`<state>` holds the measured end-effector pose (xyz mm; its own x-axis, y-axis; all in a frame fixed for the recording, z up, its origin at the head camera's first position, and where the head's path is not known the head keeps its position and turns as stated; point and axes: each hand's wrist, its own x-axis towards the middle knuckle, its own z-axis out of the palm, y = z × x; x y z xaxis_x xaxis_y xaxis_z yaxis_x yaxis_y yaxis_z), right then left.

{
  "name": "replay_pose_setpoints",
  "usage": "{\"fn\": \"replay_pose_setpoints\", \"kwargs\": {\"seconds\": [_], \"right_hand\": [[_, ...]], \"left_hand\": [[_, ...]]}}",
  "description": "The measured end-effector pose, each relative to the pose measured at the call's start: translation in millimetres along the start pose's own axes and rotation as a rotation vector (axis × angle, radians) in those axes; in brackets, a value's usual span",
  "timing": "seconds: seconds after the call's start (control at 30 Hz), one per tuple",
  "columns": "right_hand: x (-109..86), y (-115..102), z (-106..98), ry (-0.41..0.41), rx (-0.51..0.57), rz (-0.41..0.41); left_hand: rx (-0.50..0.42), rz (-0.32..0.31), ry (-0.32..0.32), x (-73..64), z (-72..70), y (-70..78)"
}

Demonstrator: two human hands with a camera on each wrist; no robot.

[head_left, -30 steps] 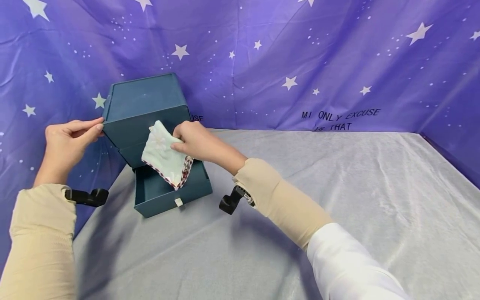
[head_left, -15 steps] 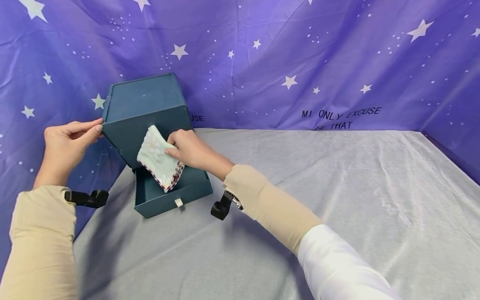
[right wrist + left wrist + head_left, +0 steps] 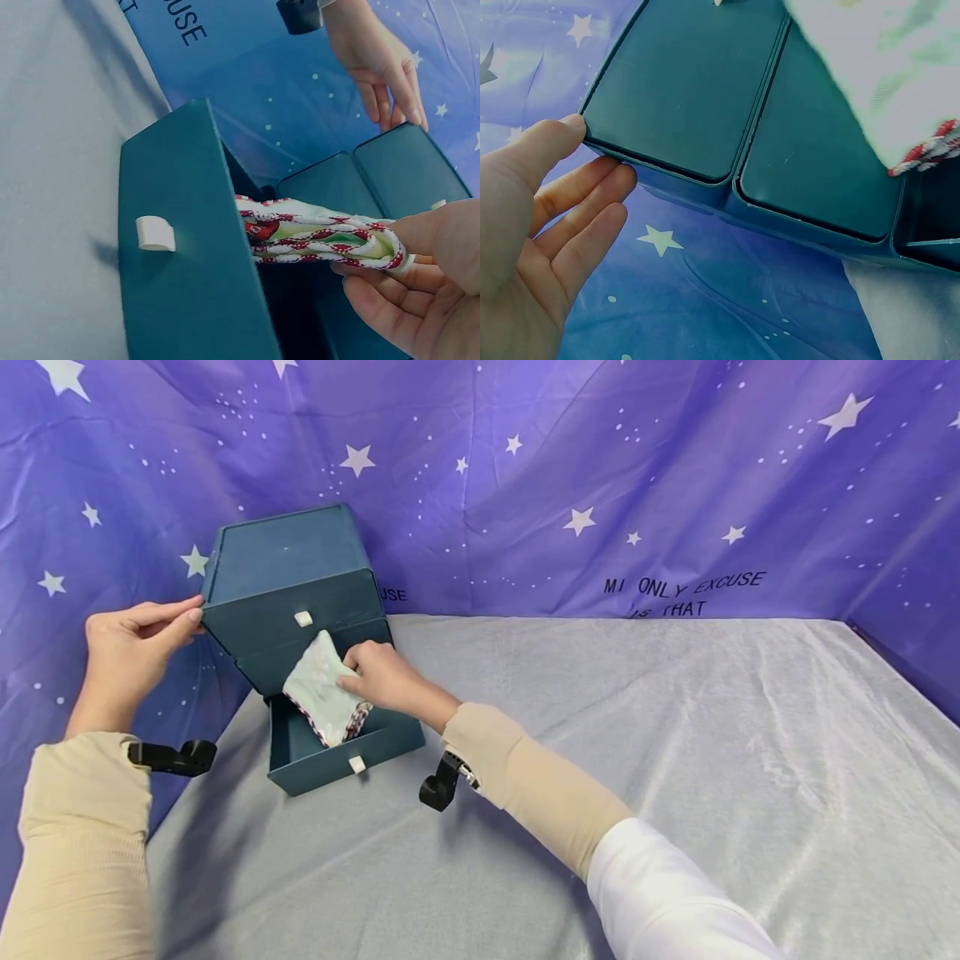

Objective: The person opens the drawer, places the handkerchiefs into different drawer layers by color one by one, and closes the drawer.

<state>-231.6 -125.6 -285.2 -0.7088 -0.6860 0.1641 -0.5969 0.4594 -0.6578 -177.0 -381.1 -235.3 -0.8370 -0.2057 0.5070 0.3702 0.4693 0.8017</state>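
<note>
A folded pale-green cloth (image 3: 322, 681) with a red-and-white braided edge hangs tilted over an open bottom drawer (image 3: 397, 739). My right hand (image 3: 382, 677) pinches its right side between thumb and fingers. In the right wrist view the cloth's folded layers (image 3: 322, 236) show edge-on, partly behind the drawer's front. The drawer belongs to a dark teal drawer box (image 3: 285, 556) at the left, its upper drawers closed. At the box's upper left front corner, my left hand (image 3: 127, 647) touches with thumb and index fingertips. The left wrist view shows its other fingers (image 3: 585, 247) straight beside the box.
A white pull tab (image 3: 357, 765) sits on the open drawer's front, and another white tab (image 3: 303, 619) on the upper drawer. Grey cloth covers the table (image 3: 637, 760). A purple curtain (image 3: 525, 485) with white stars hangs close behind the box.
My right hand has moved down with the cloth, which sits lower toward the open drawer. The upper drawer's tab has come into sight. My left hand stays at the box corner.
</note>
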Motion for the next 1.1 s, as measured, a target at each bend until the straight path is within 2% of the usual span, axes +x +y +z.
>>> {"fn": "replay_pose_setpoints", "kwargs": {"seconds": [0.23,0.57,0.8,1.1], "right_hand": [[1.4,11.7,7.6,-0.021,0.025,0.039],[2.1,19.1,18.1,-0.076,0.001,0.072],[4.1,32.1,25.7,-0.105,0.01,0.088],[6.3,41.3,32.3,-0.13,-0.056,0.097]], "left_hand": [[-0.004,-0.006,-0.003,-3.4,3.6,11.0],[0.046,-0.02,0.016,-1.6,-2.2,-2.9],[0.048,-0.014,0.012,-1.0,-2.3,-4.2],[0.053,-0.027,0.013,0.2,-0.8,-3.8]]}}
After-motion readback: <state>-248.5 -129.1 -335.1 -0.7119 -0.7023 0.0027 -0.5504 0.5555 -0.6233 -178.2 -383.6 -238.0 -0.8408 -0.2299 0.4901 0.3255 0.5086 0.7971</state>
